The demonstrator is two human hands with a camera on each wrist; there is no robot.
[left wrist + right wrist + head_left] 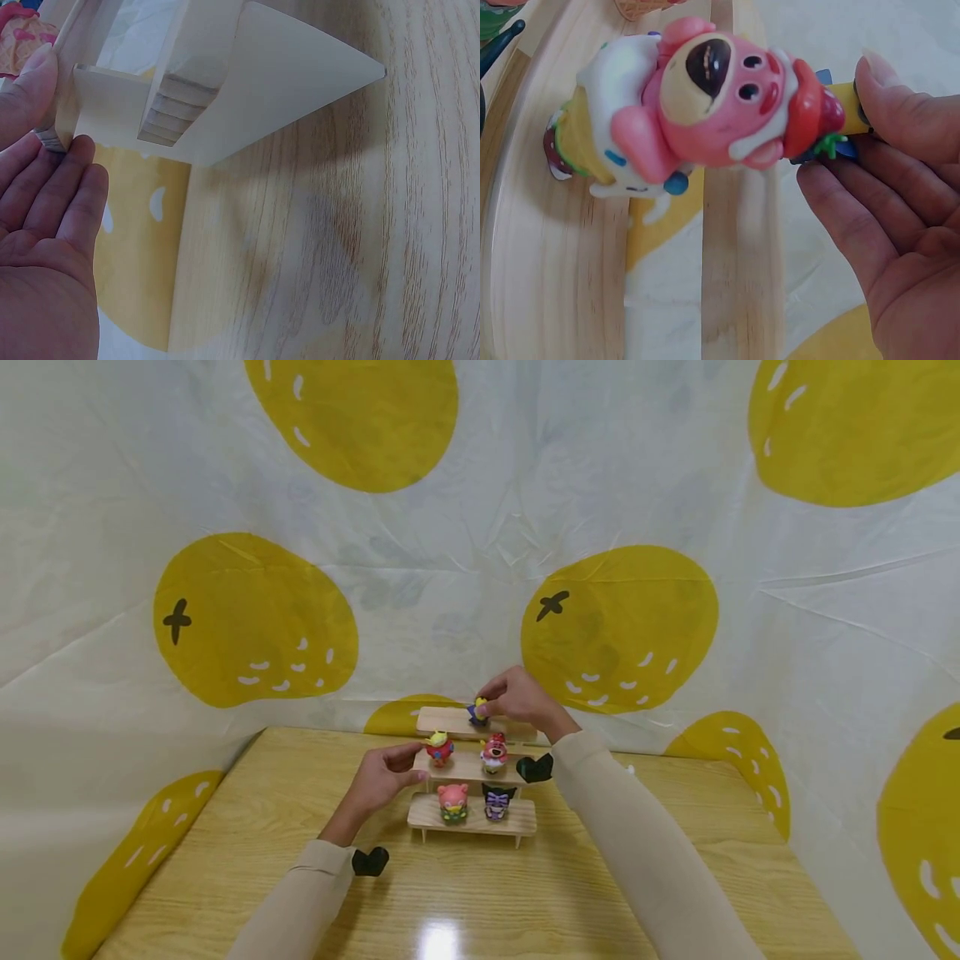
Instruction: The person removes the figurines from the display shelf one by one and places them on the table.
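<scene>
A three-tier wooden display stand (472,768) stands on the table. My right hand (521,695) pinches a small blue and yellow figurine (477,713) by its upper part, at the top tier; the pink bear figurine (705,97) partly hides it in the right wrist view. At the left end of the middle tier, my left hand (378,779) grips the board's edge, thumb above and fingers beneath. Beside that thumb stands a red figurine with a yellow top (439,749). The pink bear stands further right on the same tier.
On the bottom tier stand a pink figurine with a green base (453,803) and a black and purple figurine (497,803). The wood-grain table (600,893) carries the stand. Behind it hangs a white cloth (442,610) with large yellow fruit prints.
</scene>
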